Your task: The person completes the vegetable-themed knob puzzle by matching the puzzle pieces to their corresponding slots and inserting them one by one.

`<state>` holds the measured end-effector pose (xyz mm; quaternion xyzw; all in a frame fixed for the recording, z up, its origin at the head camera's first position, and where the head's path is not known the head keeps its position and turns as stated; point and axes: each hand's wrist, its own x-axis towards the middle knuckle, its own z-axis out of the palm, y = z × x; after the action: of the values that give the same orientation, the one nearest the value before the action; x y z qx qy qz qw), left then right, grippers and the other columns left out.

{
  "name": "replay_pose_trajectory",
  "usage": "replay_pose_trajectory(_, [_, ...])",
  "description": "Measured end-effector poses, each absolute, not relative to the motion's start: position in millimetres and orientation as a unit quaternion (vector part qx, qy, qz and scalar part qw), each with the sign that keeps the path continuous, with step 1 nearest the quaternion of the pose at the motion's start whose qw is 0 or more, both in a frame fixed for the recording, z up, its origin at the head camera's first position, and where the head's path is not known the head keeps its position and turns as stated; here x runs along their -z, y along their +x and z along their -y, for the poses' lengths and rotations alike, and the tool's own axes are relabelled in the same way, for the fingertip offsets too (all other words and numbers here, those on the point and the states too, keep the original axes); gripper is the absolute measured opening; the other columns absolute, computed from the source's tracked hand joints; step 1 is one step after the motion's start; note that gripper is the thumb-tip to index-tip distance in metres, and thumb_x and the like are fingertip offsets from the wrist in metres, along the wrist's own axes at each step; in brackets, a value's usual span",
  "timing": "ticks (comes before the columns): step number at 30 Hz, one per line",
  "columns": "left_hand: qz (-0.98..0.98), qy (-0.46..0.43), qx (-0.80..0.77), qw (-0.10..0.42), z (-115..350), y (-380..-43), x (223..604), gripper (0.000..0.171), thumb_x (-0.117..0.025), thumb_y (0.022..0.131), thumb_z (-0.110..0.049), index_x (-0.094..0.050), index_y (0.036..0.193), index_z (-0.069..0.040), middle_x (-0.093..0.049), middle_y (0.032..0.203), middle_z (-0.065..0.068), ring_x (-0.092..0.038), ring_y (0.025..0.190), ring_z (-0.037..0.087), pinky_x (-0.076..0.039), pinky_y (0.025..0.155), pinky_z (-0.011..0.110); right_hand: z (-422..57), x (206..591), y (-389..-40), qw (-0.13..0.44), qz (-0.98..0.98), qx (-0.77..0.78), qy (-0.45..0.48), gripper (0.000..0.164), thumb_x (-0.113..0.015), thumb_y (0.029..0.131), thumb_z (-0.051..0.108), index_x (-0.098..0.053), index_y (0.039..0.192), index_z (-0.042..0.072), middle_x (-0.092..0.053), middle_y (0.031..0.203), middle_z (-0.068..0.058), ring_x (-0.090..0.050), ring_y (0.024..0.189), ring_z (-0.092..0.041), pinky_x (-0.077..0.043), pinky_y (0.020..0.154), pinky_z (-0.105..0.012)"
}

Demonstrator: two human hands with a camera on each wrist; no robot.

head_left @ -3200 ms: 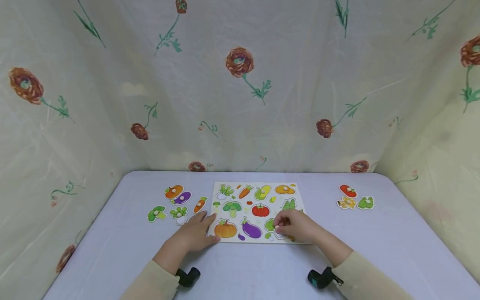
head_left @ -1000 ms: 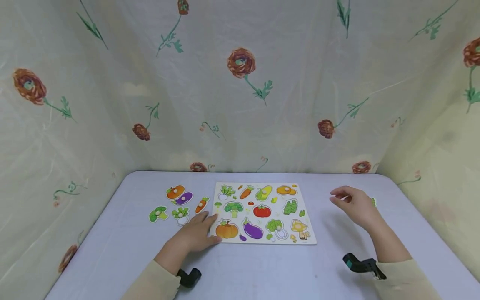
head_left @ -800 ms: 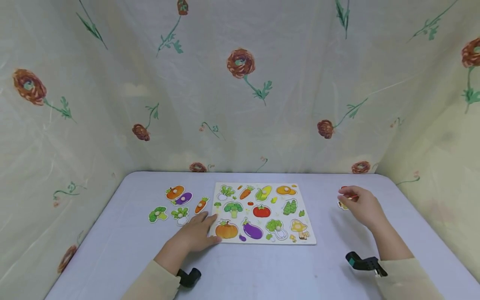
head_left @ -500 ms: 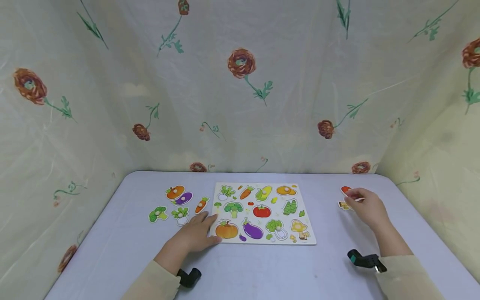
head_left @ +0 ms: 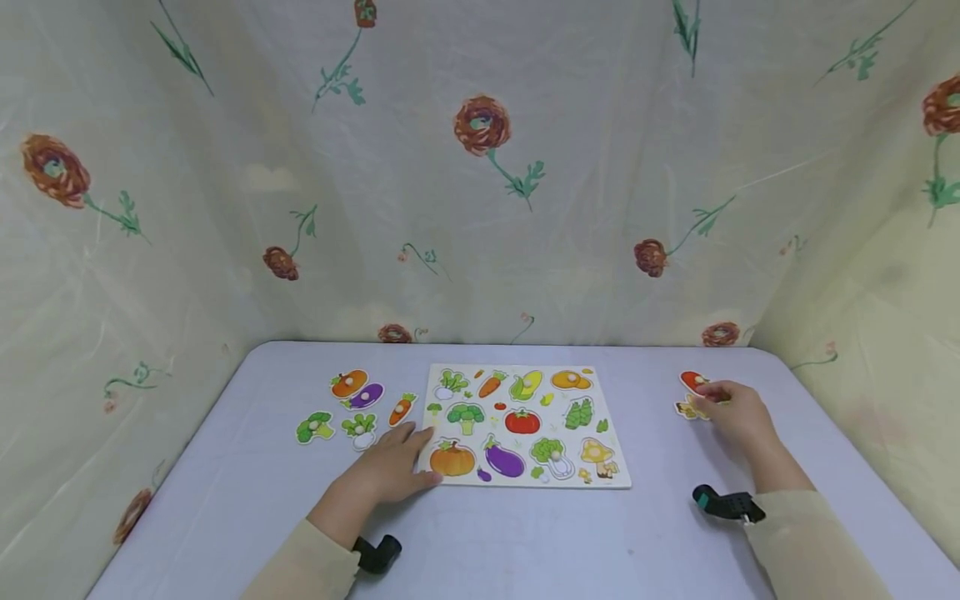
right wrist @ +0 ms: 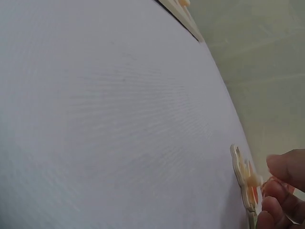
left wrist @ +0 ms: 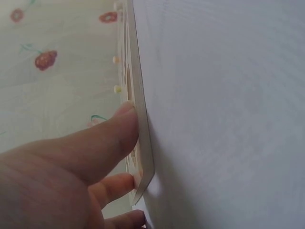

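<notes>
My left hand [head_left: 393,467] rests at the front left corner of the vegetable puzzle board [head_left: 491,433], fingers extended. Its thumb [left wrist: 126,119] touches the board's edge in the left wrist view. To the right, my right hand [head_left: 742,421] hovers at the loose pieces, fingers loosely bent. A red tomato piece [head_left: 692,381] lies just beyond its fingertips, and a yellow piece [head_left: 686,408], partly covered, lies beside them. In the right wrist view, the thumb and fingers stand beside the knob [right wrist: 255,180] of the yellow piece, seemingly without pinching it. The hand hides a green piece.
Left of the board lie loose pumpkin [head_left: 348,383], eggplant [head_left: 367,396], carrot [head_left: 402,408], broccoli [head_left: 315,427] and radish [head_left: 358,427] pieces. A cabbage piece [head_left: 551,454] sits in the board. A floral curtain [head_left: 480,250] hangs behind the white table [head_left: 510,542].
My right hand has left the cabbage piece on the board and moved right to the loose pieces. Lately it has shifted slightly over them. My left hand has stayed put.
</notes>
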<state>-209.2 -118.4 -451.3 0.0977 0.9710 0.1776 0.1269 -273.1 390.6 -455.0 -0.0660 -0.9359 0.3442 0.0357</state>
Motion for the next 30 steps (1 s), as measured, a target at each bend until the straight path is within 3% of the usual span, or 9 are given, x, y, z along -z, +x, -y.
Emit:
replay_pose_trajectory(6, [-0.971,0.101,-0.179,0.124,119.2,-209.1,451.6,0.075,-0.071,0.089,-0.048,-0.044,0.152,-0.017,-0.031,0.16,0.018,-0.027,0.147,0.041,-0.03,0.112,0.064,-391.3,458.8,-278.0,0.008,0.941,-0.328,-0.082,0.036,-0.062,0.098,0.02,-0.06,0.117,-0.009,-0.06,0.106,-0.026,-0.052,0.091,-0.035,-0.042,0.07,-0.036])
replay_pose_trajectory(16, [-0.97,0.107,-0.182,0.12,120.1,-209.2,452.3,0.075,-0.071,0.09,-0.047,-0.045,0.152,-0.016,-0.031,0.159,0.018,-0.028,0.146,0.041,-0.03,0.112,0.064,-392.6,462.2,-281.7,0.026,0.95,-0.305,-0.066,0.026,-0.064,0.094,0.013,-0.064,0.108,-0.009,-0.06,0.087,-0.016,-0.052,0.084,-0.034,-0.037,0.07,-0.038])
replay_pose_trajectory(30, [-0.97,0.104,-0.186,0.12,119.7,-209.0,451.3,0.075,-0.072,0.089,-0.047,-0.045,0.152,-0.016,-0.031,0.159,0.018,-0.029,0.146,0.041,-0.03,0.112,0.064,-391.2,460.7,-282.2,0.006,0.952,-0.299,-0.061,0.024,-0.064,0.097,0.011,-0.063,0.11,-0.009,-0.06,0.091,-0.018,-0.052,0.086,-0.033,-0.04,0.071,-0.038])
